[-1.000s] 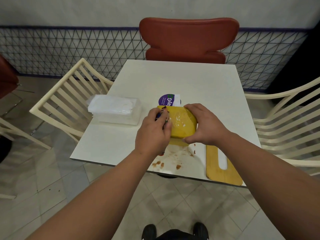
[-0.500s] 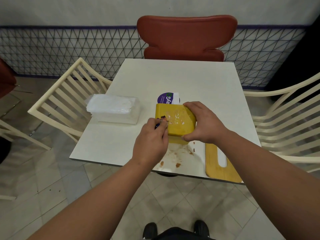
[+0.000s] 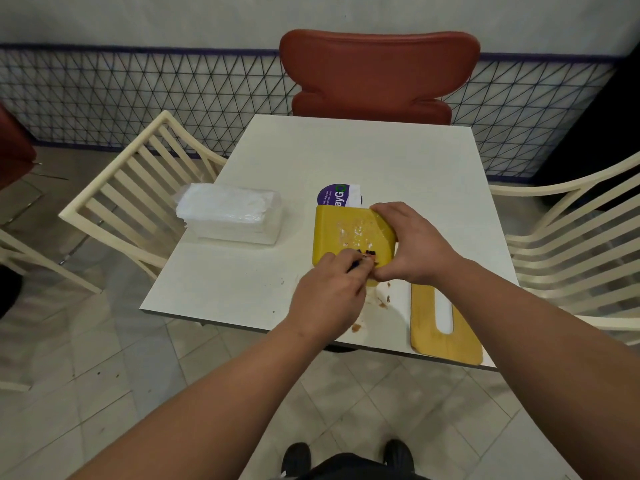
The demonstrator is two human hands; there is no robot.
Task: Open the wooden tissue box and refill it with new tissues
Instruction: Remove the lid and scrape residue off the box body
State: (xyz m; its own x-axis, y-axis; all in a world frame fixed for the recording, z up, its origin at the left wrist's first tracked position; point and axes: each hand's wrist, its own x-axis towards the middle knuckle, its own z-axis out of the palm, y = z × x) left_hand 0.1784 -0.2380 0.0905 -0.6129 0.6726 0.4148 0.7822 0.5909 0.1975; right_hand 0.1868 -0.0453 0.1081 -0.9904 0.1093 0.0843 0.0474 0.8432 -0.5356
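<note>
Head view shows the left hand (image 3: 327, 299), pinching a small dark tool, now drawn back from the upturned wooden tissue box's (image 3: 349, 237) far corner to its near edge, scraping residue. Right hand (image 3: 412, 245) grips the box. Refilling must wait: the slotted lid (image 3: 433, 327) lies off beside it, the tissue pack (image 3: 230, 214) well apart on the crumb-strewn white worktop (image 3: 346, 150), chairs around, tiled floor.

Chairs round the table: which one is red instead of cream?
The red chair at the table's far side, opposite the person. The slatted chairs at left and right are cream.
</note>
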